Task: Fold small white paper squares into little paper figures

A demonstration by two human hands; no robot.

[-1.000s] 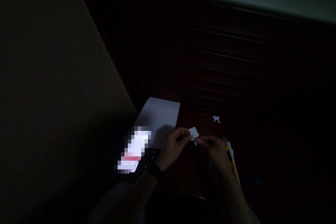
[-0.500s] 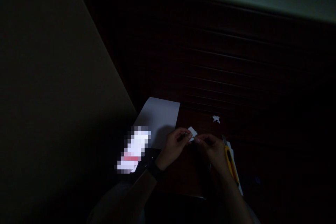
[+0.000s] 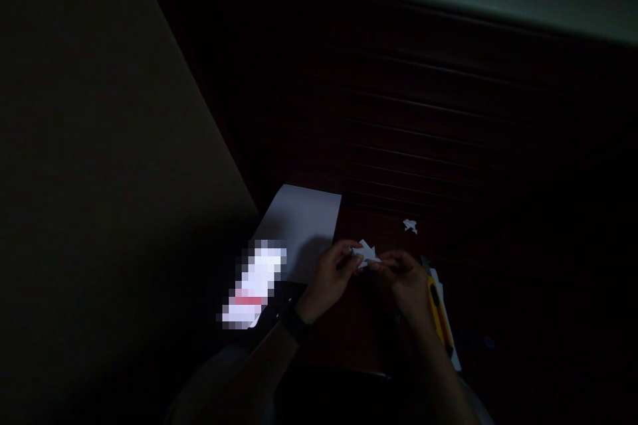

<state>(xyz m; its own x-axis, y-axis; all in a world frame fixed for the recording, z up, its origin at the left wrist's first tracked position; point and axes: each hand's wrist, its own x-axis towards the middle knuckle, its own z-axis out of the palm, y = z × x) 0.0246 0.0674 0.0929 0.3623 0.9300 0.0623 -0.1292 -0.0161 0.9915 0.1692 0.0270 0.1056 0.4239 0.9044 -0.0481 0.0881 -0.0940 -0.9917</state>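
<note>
A small piece of folded white paper (image 3: pixel 366 253), with pointed corners, is held between my two hands above the dark wooden surface. My left hand (image 3: pixel 333 272) pinches its left side with thumb and fingers; a dark band is on that wrist. My right hand (image 3: pixel 406 279) grips the paper's right point between thumb and forefinger. The exact folds are too dim to make out. Just right of my right wrist lies a yellow utility knife (image 3: pixel 438 312) with its blade showing, resting on white paper sheets (image 3: pixel 452 339).
A large white sheet (image 3: pixel 306 219) lies behind my left hand. A glowing, pixelated screen (image 3: pixel 256 285) stands left of my left wrist. A small folded white paper shape (image 3: pixel 410 226) sits farther back. A pale wall (image 3: pixel 124 146) rises at left; the room is very dark.
The paper between my hands now shows more of its white surface, with a point spread out toward my right fingers. Both hands have stayed in nearly the same place.
</note>
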